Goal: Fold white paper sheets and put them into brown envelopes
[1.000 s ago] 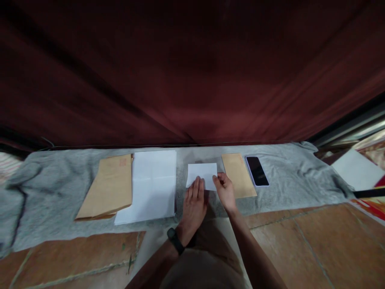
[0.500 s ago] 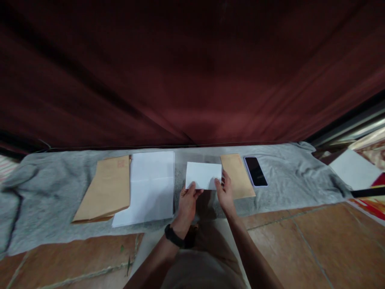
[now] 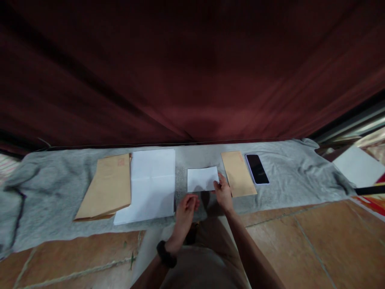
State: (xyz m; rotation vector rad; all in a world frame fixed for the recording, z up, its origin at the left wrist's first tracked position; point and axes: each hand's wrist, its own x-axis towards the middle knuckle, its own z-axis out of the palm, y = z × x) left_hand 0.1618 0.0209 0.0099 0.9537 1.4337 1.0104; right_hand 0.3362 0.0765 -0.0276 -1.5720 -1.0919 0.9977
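A small white sheet of paper, seemingly folded (image 3: 202, 179), is low over the grey cloth in front of me. My right hand (image 3: 223, 192) pinches its lower right corner between thumb and fingers. Just below the paper's lower left corner, my left hand (image 3: 187, 206) is apart from it, fingers loosely curled with nothing seen in them. A dark band circles my left wrist. Right of the paper lies a brown envelope (image 3: 240, 174), close to my right hand. To the left is a stack of larger white sheets (image 3: 152, 184).
Brown envelopes (image 3: 110, 184) are stacked at the left, overlapping the white sheets. A phone (image 3: 257, 169) lies beyond the single envelope on the right. The grey cloth (image 3: 300, 176) spans the narrow surface, with a dark red curtain (image 3: 195, 96) behind and floor tiles (image 3: 339, 237) in front.
My left hand has let go of the paper and drawn down from it. The paper has come slightly lower, with my right hand still gripping its right side.
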